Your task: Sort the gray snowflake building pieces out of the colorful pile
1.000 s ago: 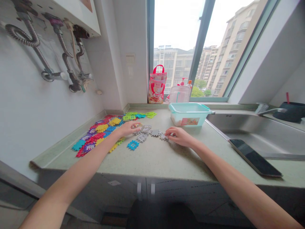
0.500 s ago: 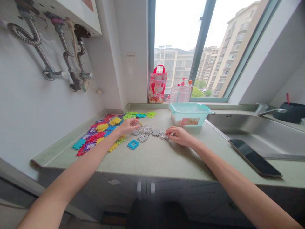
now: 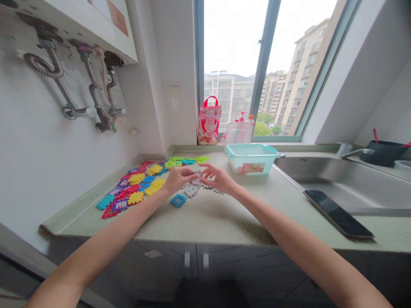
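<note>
Left hand (image 3: pixel 178 179), left of the teal tub (image 3: pixel 269 150) and raised off the counter (image 3: pixel 212 216): fingers curled in, tips pinched on a small grey tile (image 3: pixel 198 173). The tile sits between the two hands, left of the tub and nearer than it. Right hand (image 3: pixel 219 179) is just left of the tub, half open, fingers spread, thumb and fingertips at the same tile. Can't tell if it actually grips.

More loose grey tiles (image 3: pixel 192 191) lie on the counter under the hands, down-left of the tub. A blue tile (image 3: pixel 178 199) lies alone, further left and nearer. The coloured tile pile (image 3: pixel 136 188) is far left of the tub, along the wall; wall pipes (image 3: pixel 75 98) are above it. Nothing lies between the hands and the tub.

A red handled bag (image 3: pixel 208 121) stands behind the tub to the left, on the sill, with a clear container (image 3: pixel 238 131) right behind the tub. The sink (image 3: pixel 334 182) touches the tub's right side. A dark phone (image 3: pixel 338 213) lies on the sink edge, right of the tub and nearer. Tap (image 3: pixel 353 152) and dark bowl (image 3: pixel 383 152) are far right.

The tub has an orange label (image 3: pixel 250 167), text too small to read. The bag print is unreadable too.
</note>
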Available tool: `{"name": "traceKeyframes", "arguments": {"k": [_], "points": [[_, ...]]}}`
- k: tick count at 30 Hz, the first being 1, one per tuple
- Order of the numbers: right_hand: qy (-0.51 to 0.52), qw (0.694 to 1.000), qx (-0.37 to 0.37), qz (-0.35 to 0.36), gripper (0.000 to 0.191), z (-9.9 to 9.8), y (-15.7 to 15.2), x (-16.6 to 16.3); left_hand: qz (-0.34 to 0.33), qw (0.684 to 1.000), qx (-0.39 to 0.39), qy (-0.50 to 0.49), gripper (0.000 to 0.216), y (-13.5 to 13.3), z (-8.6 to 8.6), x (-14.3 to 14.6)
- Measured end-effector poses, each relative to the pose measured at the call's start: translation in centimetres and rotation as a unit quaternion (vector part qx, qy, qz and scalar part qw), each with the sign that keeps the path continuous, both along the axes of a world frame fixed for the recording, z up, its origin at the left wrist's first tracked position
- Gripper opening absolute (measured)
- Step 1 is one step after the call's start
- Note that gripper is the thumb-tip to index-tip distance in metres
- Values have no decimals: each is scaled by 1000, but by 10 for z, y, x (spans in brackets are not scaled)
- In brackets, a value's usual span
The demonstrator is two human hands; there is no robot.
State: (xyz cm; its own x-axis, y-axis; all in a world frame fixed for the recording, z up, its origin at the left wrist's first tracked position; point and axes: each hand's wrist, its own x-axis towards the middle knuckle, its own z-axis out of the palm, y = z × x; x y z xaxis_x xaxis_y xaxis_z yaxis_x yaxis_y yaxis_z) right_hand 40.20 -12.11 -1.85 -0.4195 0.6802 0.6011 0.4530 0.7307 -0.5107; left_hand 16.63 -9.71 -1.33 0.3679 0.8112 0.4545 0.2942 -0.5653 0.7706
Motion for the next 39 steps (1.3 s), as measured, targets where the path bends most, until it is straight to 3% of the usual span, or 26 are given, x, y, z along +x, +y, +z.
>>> {"name": "traceKeyframes", "arguments": {"k": [5, 8, 14, 23, 26, 33, 39], "points": [[15, 1000, 23, 1, 48, -21, -2, -14, -43, 995, -87, -20, 53, 4, -7, 7], [51, 998, -28, -8, 43, -24, -3, -11, -69, 991, -109, -18, 55, 8, -10, 6], [106, 989, -96, 18, 50, -20, -2, -1, -108, 991, -72, -11, 77, 5, -14, 1], [165, 971, -162, 63, 60, -31, 6, 0, -35, 995, 51, 83, 71, 3, -14, -3], [141, 978, -148, 36, 60, -32, 5, -2, -13, 991, 71, 110, 68, 1, -13, -3], [75, 992, -95, -36, 35, -27, -3, -4, 47, 981, 112, 149, 58, -3, -11, -3], [66, 992, -95, -57, 30, -25, -6, -3, 46, 980, 124, 150, 55, -4, -10, -3]]}}
